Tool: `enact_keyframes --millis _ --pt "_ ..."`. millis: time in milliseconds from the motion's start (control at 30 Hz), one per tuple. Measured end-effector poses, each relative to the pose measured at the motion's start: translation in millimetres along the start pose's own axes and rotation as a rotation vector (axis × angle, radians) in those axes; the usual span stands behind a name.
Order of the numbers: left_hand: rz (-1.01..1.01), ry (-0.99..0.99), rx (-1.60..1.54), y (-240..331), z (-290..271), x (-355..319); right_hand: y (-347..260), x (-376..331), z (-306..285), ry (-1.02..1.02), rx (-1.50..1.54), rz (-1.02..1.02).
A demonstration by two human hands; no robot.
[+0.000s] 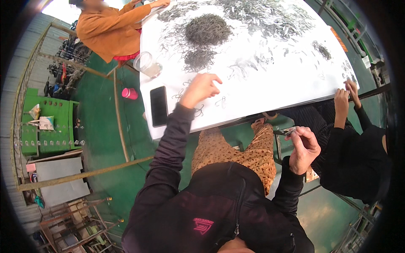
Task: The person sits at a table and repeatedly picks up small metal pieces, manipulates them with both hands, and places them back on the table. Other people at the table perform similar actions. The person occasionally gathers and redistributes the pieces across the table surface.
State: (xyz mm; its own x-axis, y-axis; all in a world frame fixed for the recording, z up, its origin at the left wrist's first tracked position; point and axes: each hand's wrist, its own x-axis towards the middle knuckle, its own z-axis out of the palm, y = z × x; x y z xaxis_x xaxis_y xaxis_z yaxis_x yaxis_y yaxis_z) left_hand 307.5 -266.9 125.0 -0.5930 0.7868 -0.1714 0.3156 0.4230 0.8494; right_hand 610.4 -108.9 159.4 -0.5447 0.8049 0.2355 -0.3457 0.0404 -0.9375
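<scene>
On the white tabletop [249,99], my left hand [201,89] reaches over a few dark bent wire pieces. Its index finger and thumb are bent and apart, and nothing shows between them. Off the table's near edge, my right hand [304,148] pinches a small silvery metal clip [290,131] between thumb and fingertips. Whether it is one clip or a few, I cannot tell. A couple of loose thin clips [221,102] lie right of my left hand. Beyond it rises a dark heap of wire pieces [207,29], with a smaller heap [198,59] nearer me.
A black phone [159,106] and a clear plastic jar [148,65] stand near the table's left edge. Many small metal pieces [270,19] spread across the far side. One person in orange [107,31] works at far left; another in black [356,156] sits at right.
</scene>
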Motion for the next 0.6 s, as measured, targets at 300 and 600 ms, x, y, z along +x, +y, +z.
enact_keyframes --millis 300,600 --pt "0.166 0.456 0.322 3.8 162.9 30.6 9.2 -7.3 3.3 -0.014 -0.021 -0.028" --pt "0.119 0.378 0.317 11.3 144.5 -9.6 9.2 -6.4 5.2 -0.028 -0.004 -0.056"
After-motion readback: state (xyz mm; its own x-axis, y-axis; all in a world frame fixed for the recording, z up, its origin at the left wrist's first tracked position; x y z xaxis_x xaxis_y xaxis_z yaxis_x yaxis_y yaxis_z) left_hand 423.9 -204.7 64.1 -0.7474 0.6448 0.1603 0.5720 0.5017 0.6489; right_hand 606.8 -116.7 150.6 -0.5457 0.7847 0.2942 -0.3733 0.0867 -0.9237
